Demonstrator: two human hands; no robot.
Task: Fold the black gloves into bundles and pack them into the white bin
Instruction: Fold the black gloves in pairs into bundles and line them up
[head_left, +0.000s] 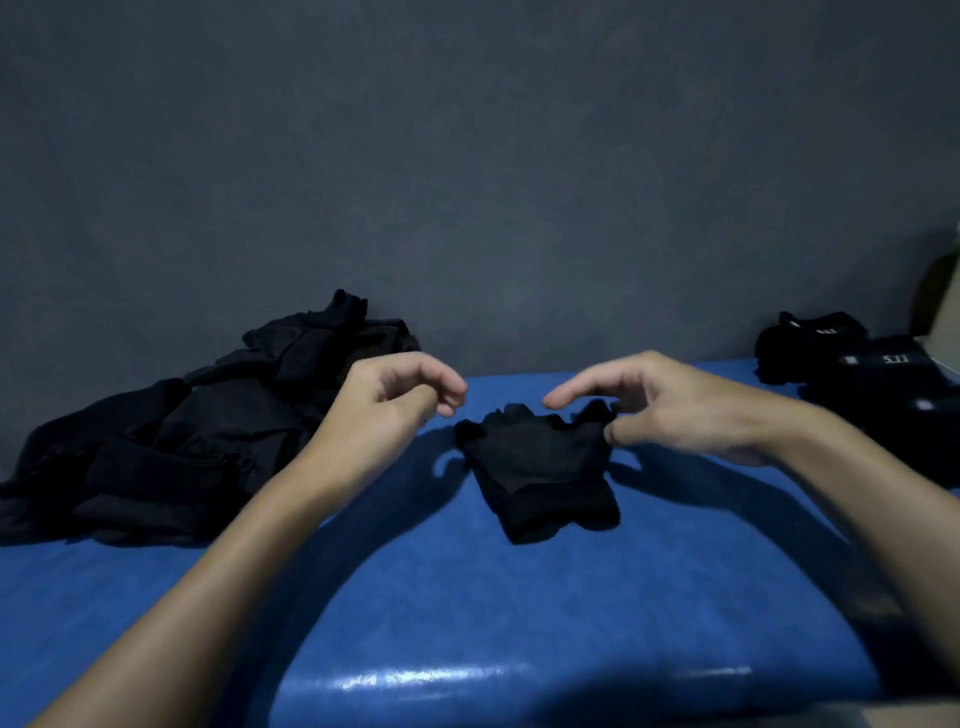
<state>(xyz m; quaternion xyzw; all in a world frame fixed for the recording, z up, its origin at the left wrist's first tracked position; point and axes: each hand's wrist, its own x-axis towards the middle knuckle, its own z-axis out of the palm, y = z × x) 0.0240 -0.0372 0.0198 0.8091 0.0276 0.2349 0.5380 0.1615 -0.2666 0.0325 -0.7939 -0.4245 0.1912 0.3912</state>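
Glove (540, 467) lies mid-table (415, 597), its long axis running near to far and its finger end pointing away. Left hand (400, 400) hovers beside it, fingers loosely curled, holding nothing. Right hand (665, 405) has thumb and fingers about the glove's far right corner; whether they pinch it I cannot tell. Bundles (857, 374) at far right bear white marks, one reading roughly "5.11".

A black glove (540, 467) flat on the blue bench (415, 597), left hand (395, 400) hovering loosely curled beside it, right hand (660, 405) at its far corner, possibly pinching, blurred, glove pile (182, 431) left, folded bundles (857, 374) right
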